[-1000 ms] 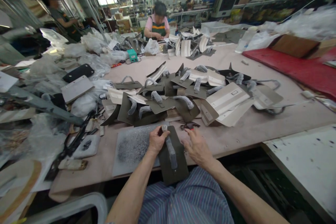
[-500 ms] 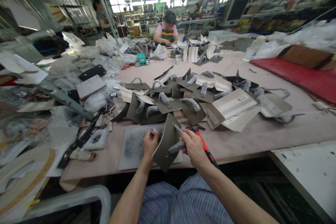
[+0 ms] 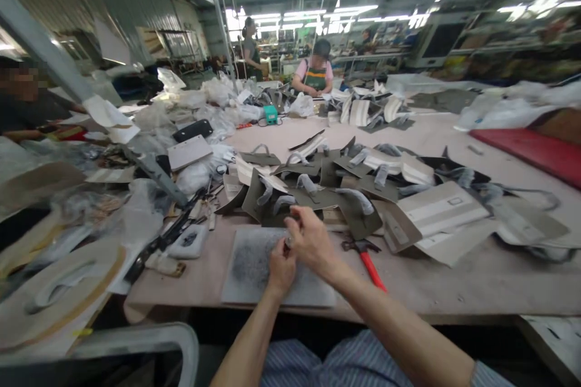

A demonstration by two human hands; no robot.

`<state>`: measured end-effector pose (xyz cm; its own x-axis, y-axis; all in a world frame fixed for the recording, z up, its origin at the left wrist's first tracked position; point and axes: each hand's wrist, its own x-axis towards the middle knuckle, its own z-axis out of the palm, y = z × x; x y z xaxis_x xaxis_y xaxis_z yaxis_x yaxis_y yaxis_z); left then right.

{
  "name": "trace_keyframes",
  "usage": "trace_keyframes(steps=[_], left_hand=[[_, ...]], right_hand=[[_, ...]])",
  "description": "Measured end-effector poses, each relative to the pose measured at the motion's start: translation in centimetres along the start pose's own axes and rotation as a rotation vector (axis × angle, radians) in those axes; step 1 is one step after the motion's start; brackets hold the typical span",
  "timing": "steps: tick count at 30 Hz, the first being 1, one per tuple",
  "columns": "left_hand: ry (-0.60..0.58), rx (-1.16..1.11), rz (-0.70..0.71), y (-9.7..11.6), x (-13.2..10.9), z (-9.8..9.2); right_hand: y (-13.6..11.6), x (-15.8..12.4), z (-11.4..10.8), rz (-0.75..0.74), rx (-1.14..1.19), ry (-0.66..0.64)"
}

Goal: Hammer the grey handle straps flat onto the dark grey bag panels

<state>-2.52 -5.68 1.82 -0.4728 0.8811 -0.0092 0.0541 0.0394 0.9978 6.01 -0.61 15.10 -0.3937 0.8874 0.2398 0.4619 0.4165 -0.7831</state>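
My left hand (image 3: 282,267) is closed above the grey-white board (image 3: 245,281), fingertips pinched around something too small to make out. Right against it, my right hand (image 3: 313,240) has its thumb and fingers curled together; whatever they hold is hidden. Dark specks mark the board beneath. A claw hammer (image 3: 373,270) with a red handle lies to the right of my right forearm. Just beyond my hands spreads a pile of grey-green panels (image 3: 363,217) with plastic-wrapped handles.
Plastic bags (image 3: 200,172) and scraps crowd the left side, near a slanting metal bar (image 3: 157,175). A white pad (image 3: 188,242) lies left of the board. A red sheet (image 3: 526,145) is at far right. A person (image 3: 316,72) works across the table; another sits at far left.
The grey-green panel with its wrapped handle has left my hands; where it went is unclear. My hands have come together over the board. The view has turned left.
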Motion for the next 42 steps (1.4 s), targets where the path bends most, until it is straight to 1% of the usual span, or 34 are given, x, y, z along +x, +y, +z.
trace_keyframes(steps=[1, 2, 3, 4, 6, 8, 11, 12, 14, 16, 17, 19, 21, 23, 25, 26, 27, 28, 29, 31, 34, 36, 38, 42], left_hand=[[0.014, 0.011, 0.031, 0.0, 0.1, 0.0], [0.027, 0.024, 0.059, 0.0, 0.3, 0.1], [0.034, 0.026, 0.071, -0.1, 0.4, 0.2], [0.036, 0.03, 0.081, -0.2, 0.5, 0.2], [0.025, 0.031, 0.084, -0.5, 0.7, 0.3], [0.021, 0.035, 0.077, -0.8, 0.8, 0.3], [0.031, 0.045, 0.081, -1.0, 0.9, 0.4], [0.033, 0.044, 0.082, -1.0, 0.9, 0.4], [0.033, 0.031, 0.072, -0.8, 0.9, 0.3], [0.027, 0.007, 0.047, -0.5, 0.9, 0.3], [0.026, -0.008, 0.031, -0.4, 0.9, 0.3], [0.039, -0.042, 0.001, -0.5, 0.9, 0.2], [0.092, -0.091, -0.017, -0.7, 0.9, 0.2], [0.177, -0.155, -0.015, -1.1, 0.9, 0.1], [0.268, -0.224, 0.0, -1.2, 0.9, 0.2], [0.301, -0.248, 0.006, -1.2, 1.0, 0.3], [0.314, -0.261, 0.013, -0.9, 1.0, 0.5], [0.303, -0.263, 0.018, -0.6, 1.0, 0.7], [0.266, -0.254, 0.023, -0.1, 1.1, 1.0], [0.131, -0.217, 0.028, 1.0, 1.3, 1.7], [-0.096, -0.174, 0.013, 2.1, 1.5, 2.7], [-0.192, -0.161, -0.008, 2.1, 1.6, 3.2], [-0.218, -0.156, -0.027, 1.5, 1.5, 3.5], [-0.197, -0.152, -0.04, 0.3, 1.3, 3.7]], right_hand=[[1.8, 2.7, -1.4, 0.045, -0.147, 0.044], [3.3, 5.3, -2.6, 0.107, -0.286, 0.04], [4.6, 7.5, -3.6, 0.15, -0.388, 0.01], [5.6, 9.3, -4.2, 0.179, -0.444, -0.017], [6.8, 12.1, -4.5, 0.202, -0.477, -0.089], [7.2, 13.9, -3.9, 0.202, -0.467, -0.148], [6.5, 15.5, -3.1, 0.185, -0.455, -0.195], [6.0, 15.8, -3.3, 0.174, -0.452, -0.19], [4.8, 15.6, -4.3, 0.159, -0.449, -0.152], [3.7, 13.9, -6.0, 0.149, -0.45, -0.103], [3.2, 12.3, -6.9, 0.138, -0.445, -0.067], [2.6, 7.6, -8.1, 0.108, -0.403, 0.021], [2.8, 1.3, -7.8, 0.105, -0.306, 0.11], [4.2, -5.5, -5.9, 0.119, -0.164, 0.112], [6.2, -11.4, -2.7, 0.133, -0.074, 0.079], [7.3, -13.6, -0.9, 0.14, -0.052, 0.069], [8.3, -15.3, 0.6, 0.143, -0.051, 0.081], [9.1, -16.4, 1.9, 0.147, -0.054, 0.074], [9.7, -17.0, 2.7, 0.16, -0.059, 0.07], [10.2, -16.9, 3.2, 0.208, -0.062, 0.039], [10.0, -15.5, 1.9, 0.275, -0.051, -0.004], [9.7, -14.6, 0.9, 0.28, -0.044, -0.029], [9.5, -14.2, 0.2, 0.283, -0.028, -0.066], [9.4, -14.3, -0.3, 0.281, 0.068, -0.103]])
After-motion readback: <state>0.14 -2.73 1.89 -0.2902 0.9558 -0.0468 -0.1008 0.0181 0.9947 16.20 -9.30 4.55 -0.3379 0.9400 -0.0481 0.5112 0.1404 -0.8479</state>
